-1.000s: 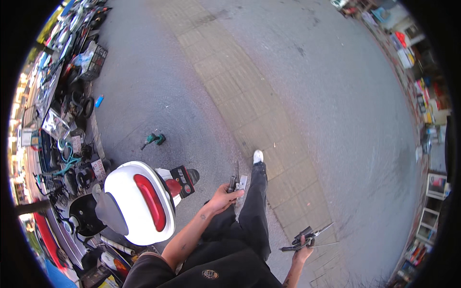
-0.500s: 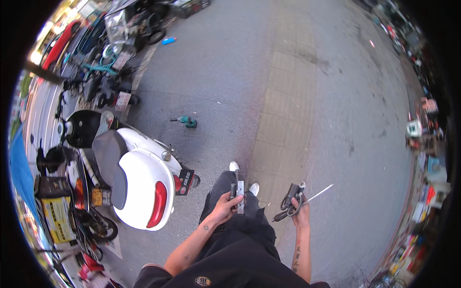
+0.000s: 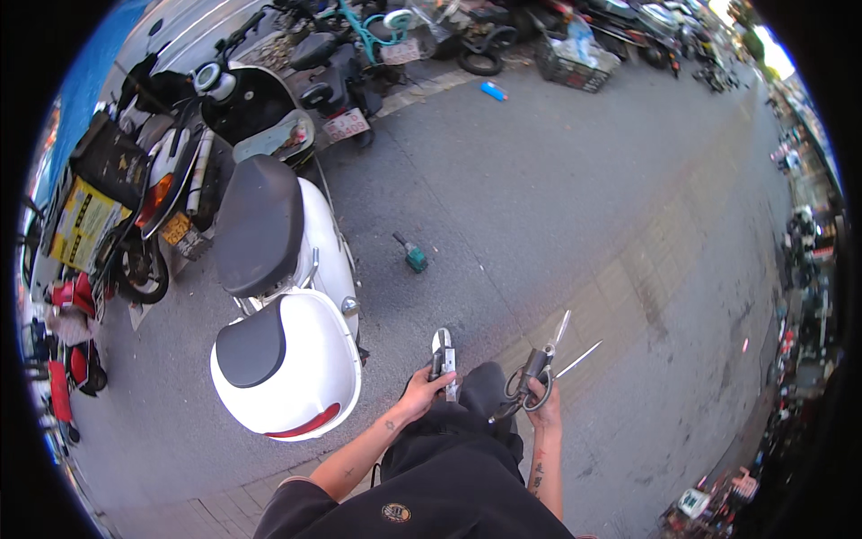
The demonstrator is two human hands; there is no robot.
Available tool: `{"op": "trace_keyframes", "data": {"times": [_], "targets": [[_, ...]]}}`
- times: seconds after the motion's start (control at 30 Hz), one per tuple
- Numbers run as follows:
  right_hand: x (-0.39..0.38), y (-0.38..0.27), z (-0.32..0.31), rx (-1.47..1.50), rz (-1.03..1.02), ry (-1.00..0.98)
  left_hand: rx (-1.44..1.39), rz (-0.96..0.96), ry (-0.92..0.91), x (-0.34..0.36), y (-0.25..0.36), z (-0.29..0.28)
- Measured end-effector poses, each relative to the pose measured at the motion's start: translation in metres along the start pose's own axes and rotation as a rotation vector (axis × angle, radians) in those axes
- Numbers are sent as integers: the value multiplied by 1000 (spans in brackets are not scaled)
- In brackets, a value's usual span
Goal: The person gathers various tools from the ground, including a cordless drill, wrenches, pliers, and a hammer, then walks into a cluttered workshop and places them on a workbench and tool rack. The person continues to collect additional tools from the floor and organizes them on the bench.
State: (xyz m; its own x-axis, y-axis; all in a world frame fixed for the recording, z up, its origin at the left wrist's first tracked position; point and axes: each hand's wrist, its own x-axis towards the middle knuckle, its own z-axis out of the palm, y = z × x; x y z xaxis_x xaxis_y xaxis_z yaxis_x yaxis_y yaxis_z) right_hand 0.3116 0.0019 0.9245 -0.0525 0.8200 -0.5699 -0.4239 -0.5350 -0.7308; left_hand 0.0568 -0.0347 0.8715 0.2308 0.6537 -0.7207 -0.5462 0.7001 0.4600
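Note:
Below the middle of the view, my left hand (image 3: pixel 422 393) is closed around a flat silvery metal piece (image 3: pixel 450 365) and a short dark handle-like piece (image 3: pixel 435 365). To its right, my right hand (image 3: pixel 545 409) grips a bundle: a dark grey cylinder (image 3: pixel 535 362), a looped dark cable (image 3: pixel 514 383) and a thin pale metal rod (image 3: pixel 579 357). A second light-coloured shaft (image 3: pixel 563 325) sticks up beside the cylinder. The exact kind of these parts is too small to tell. A green and black cordless drill (image 3: pixel 414 256) lies on the ground ahead, apart from both hands.
A white scooter (image 3: pixel 334 235) with a white top box (image 3: pixel 314 377) stands close on my left. Behind it are parked scooters and a motorbike with a yellow panel (image 3: pixel 85 223). Farther off are a blue object (image 3: pixel 493 91) on the ground and a black crate (image 3: pixel 575 74).
My view has turned left, so the scooter, drill and paving strip have swung clockwise in the picture. Both hands keep their hold; the right hand's bundle has tilted, and a second shaft shows clearly.

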Motion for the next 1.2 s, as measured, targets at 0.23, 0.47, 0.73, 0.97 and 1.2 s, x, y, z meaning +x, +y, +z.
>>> {"op": "trace_keyframes", "data": {"times": [0.23,0.47,0.73,0.97,1.2], "targets": [[157,-71,65,-176,89,-129,-270,230,277,-20,68,-15],[316,-83,152,-337,268,-326,-457,374,606,-23,106,-7],[453,-70,284,-563,391,-673,-671,538,1007,10,168,51],[531,6,290,-803,438,-618,-771,349,729,249,207,-55],[653,176,174,-1074,362,-315,-556,17,568,473,160,-205]]}}
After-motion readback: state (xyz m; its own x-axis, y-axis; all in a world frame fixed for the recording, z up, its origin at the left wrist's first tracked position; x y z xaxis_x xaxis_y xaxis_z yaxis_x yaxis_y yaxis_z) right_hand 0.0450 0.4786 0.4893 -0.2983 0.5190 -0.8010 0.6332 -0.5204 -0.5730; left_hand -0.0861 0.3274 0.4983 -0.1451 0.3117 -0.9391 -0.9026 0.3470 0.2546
